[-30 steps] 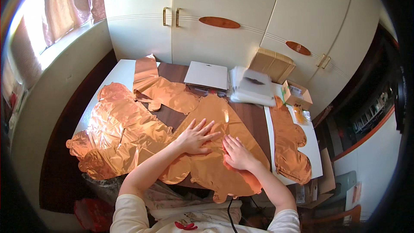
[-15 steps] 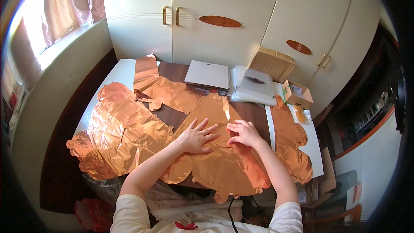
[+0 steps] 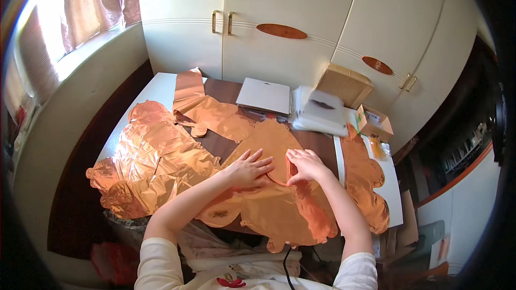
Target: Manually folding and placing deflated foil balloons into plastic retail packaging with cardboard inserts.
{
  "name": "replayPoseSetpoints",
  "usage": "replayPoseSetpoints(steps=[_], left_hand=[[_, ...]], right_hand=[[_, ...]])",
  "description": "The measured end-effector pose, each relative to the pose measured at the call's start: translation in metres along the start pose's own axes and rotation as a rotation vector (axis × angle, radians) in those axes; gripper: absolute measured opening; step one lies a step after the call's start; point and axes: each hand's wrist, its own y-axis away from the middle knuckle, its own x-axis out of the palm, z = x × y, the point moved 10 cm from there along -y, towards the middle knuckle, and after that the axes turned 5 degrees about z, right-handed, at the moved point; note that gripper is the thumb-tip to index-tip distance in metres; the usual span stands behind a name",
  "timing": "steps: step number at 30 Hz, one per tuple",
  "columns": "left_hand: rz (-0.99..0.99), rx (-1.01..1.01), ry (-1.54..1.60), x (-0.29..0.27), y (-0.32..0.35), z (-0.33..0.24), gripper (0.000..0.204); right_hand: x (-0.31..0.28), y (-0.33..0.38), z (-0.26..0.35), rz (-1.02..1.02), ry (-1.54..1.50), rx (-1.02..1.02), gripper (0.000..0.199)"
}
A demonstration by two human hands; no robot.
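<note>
Right hand has shifted leftward, now just beside left hand. Both lie flat, fingers released and spread, pressing copper foil balloon at desk centre. Crumpled foil pile to left.

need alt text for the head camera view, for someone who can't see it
Seen from above, a person's left hand and right hand press flat, side by side, on a deflated copper foil balloon lying on a table. More crumpled foil balloons lie to the left, with a white box and cardboard boxes beyond, before cream cupboard doors.
</note>
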Motion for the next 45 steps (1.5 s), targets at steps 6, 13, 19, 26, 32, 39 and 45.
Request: replayPoseSetpoints(steps=[6,13,19,26,32,39,45], left_hand=[[-0.116,-0.227,-0.079,-0.036,0.016,0.085,0.056],[-0.132,-0.277,-0.351,-0.042,0.039,0.157,0.055],[0.158,-0.284,-0.211,-0.043,0.020,0.171,0.045],[0.005,-0.253,-0.293,-0.031,0.014,0.189,0.015],[-0.123,-0.289,-0.185,-0.067,0.027,0.205,0.017],[-0.779,-0.675,0.142,-0.148,0.074,0.291,0.022],[-1.017,-1.004,0.079,-0.179,0.146,0.355,0.053]], right_hand=[[0.004,0.001,-0.003,0.024,0.011,0.014,0.110],[0.006,0.001,-0.001,0.054,0.024,0.015,0.110],[0.007,0.004,-0.008,0.003,-0.011,0.029,0.109],[0.005,0.002,-0.007,-0.011,-0.052,0.011,0.109],[0.009,0.002,-0.008,0.013,-0.028,0.013,0.111],[0.017,0.006,-0.017,0.015,-0.054,0.036,0.111],[0.007,0.001,-0.006,0.028,-0.040,0.024,0.109]])
